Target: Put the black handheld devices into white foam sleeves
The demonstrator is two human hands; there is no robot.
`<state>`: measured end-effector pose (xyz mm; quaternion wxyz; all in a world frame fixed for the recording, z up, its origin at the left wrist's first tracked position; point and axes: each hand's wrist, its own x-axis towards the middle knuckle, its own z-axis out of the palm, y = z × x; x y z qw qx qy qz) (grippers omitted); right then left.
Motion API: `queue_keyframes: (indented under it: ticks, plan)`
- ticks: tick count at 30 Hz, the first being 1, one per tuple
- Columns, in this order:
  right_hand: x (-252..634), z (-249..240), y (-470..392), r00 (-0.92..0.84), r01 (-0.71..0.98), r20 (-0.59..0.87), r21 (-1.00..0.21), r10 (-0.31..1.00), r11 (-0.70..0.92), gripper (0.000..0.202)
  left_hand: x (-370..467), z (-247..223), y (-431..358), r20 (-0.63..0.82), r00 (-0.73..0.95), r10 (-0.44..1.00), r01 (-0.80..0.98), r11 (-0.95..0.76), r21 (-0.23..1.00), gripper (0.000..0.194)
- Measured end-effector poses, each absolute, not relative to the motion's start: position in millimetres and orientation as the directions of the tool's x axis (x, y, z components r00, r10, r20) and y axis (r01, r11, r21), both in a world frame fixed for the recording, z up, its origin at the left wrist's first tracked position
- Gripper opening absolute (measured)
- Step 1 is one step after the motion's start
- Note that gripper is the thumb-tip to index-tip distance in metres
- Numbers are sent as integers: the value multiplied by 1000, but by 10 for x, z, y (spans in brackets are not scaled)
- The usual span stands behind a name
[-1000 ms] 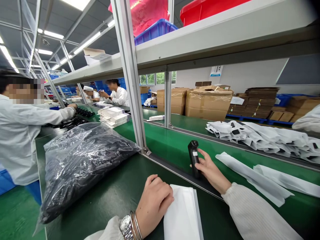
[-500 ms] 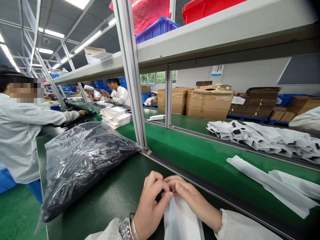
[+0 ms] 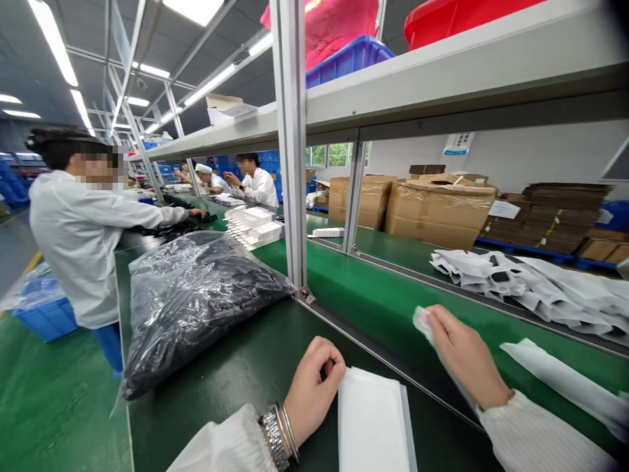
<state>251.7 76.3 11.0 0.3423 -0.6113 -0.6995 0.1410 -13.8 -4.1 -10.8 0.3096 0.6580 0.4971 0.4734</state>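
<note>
My left hand has its fingers curled in and the thumb against the forefinger, beside the top left corner of a stack of flat white pouches. Whether anything lies within that pinch I cannot make out. Over the green belt, my right hand pinches the end of a thin white pouch, which trails back under the hand. Another loose white pouch lies on the belt to the right of it.
A clear bag of black items fills the left of the table. A metal post rises from the belt's edge. Beyond the belt is a heap of white pouches. A co-worker stands at left.
My hands have parted: the right moved away to the right over the belt with a white pouch, while the left stayed near the stack. The view has turned slightly left.
</note>
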Motion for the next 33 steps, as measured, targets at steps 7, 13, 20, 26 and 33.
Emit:
queue_keyframes:
  ticks: [7, 13, 20, 26, 33]
  plan:
    - [2894, -593, 1125, -241, 964, 572, 46, 785, 262, 38, -161, -165, -45, 268, 58, 962, 368, -270, 890, 12]
    - [2271, -370, 721, -503, 775, 456, -136, 734, 617, 32, -189, -186, -27, 249, 126, 960, 387, -278, 879, 10]
    - [2021, -308, 588, -604, 645, 357, -306, 712, 700, 31, -175, -148, 44, 242, 213, 947, 402, -311, 861, 16]
    - [2133, -292, 681, -563, 642, 374, -365, 737, 675, 30, -155, -131, 85, 158, 270, 950, 470, -273, 840, 25]
    - [2152, -287, 694, -548, 647, 383, -369, 744, 667, 28, -156, -196, 144, 155, 281, 947, 488, -280, 827, 25]
